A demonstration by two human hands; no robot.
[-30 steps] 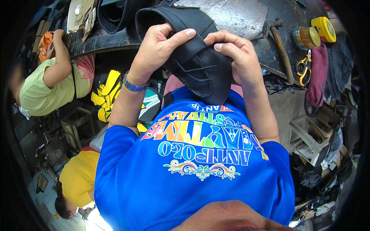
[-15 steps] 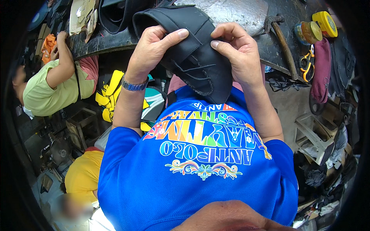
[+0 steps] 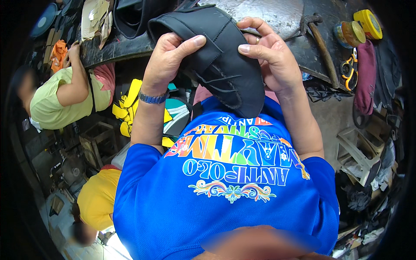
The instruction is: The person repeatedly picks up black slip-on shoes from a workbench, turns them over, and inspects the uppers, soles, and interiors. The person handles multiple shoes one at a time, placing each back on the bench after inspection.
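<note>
A black leather shoe upper (image 3: 219, 56) hangs in front of my chest, its rounded toe end pointing down toward me. Stitched seams cross it, and a few slits with rough edges show near its lower left. My left hand (image 3: 171, 54) grips its left side, thumb on the front face and the other fingers tucked behind. On the opposite edge is my right hand (image 3: 273, 54), thumb and index fingertip against the leather, the rest of the fingers curled partly behind.
A dark workbench (image 3: 117, 51) runs ahead, with a hammer (image 3: 321, 50), glass jar (image 3: 350, 34), yellow tub (image 3: 368, 24) and orange-handled scissors (image 3: 348, 74) at right. Yellow straps (image 3: 130, 102) lie left. Two people sit left, in light green (image 3: 63, 102) and yellow (image 3: 97, 199). A stool (image 3: 359, 151) stands right.
My right hand has turned slightly, its index finger lifting and its fingers spreading a little along the edge. The shoe upper and my left hand stay nearly as they were.
</note>
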